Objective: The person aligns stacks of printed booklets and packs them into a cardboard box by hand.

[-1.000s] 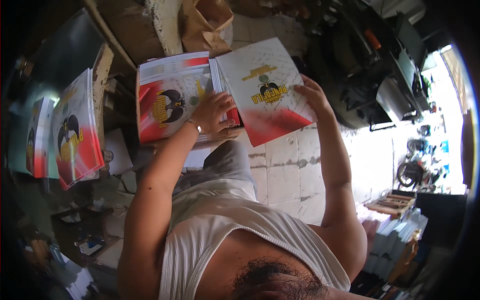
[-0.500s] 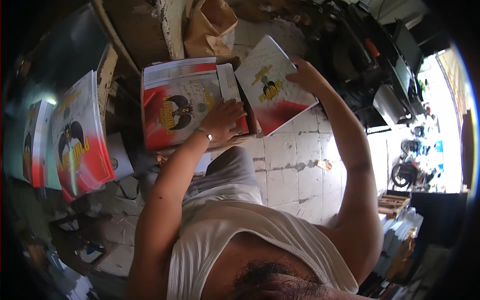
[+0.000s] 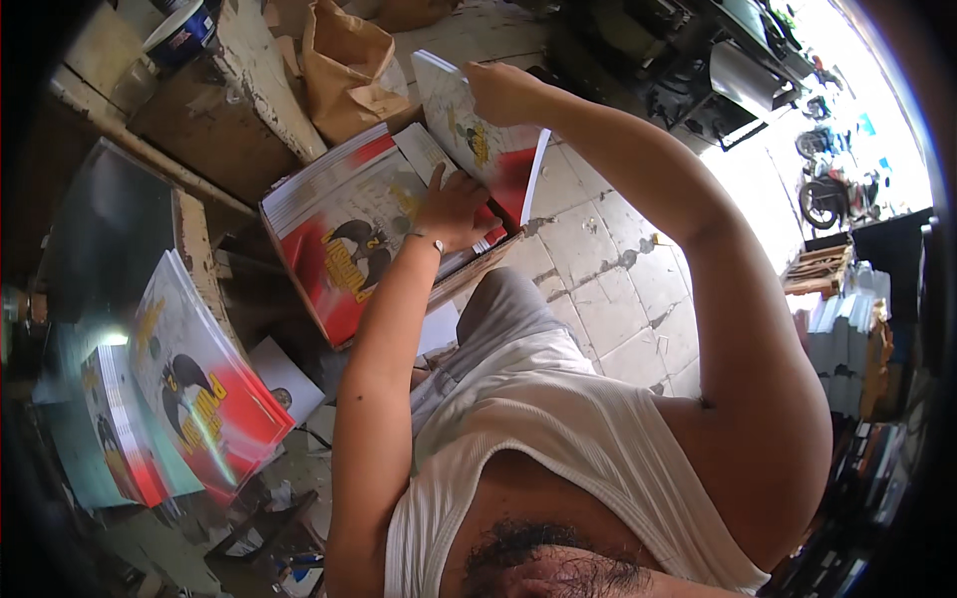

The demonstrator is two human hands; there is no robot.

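A cardboard box (image 3: 478, 267) is filled with booklets (image 3: 329, 239) in red and white covers. Some of them lie flat, and others stand with their pale page edges (image 3: 423, 151) upward. My left hand (image 3: 457, 209) rests over the standing ones near the box's right side, fingers apart. At that same side, my right hand (image 3: 498, 92) grips the upper right edge of a few thin booklets (image 3: 464, 120) of similar design. These are held upright and tilted, with the lower end along the box's right side. Whether they reach inside the box is hidden.
Stacks of the same booklets (image 3: 204, 389) lie on a glassy surface at left. A brown paper bag (image 3: 349, 70) stands behind the box beside a worn wooden post (image 3: 264, 70). Dark machinery (image 3: 638, 70) is at the far right. Cracked white tiles (image 3: 608, 289) cover the floor.
My right hand has brought the booklets leftward and up against the box, turning them more upright. My left hand stays on the boxed booklets. The whole view has rotated and shifted.
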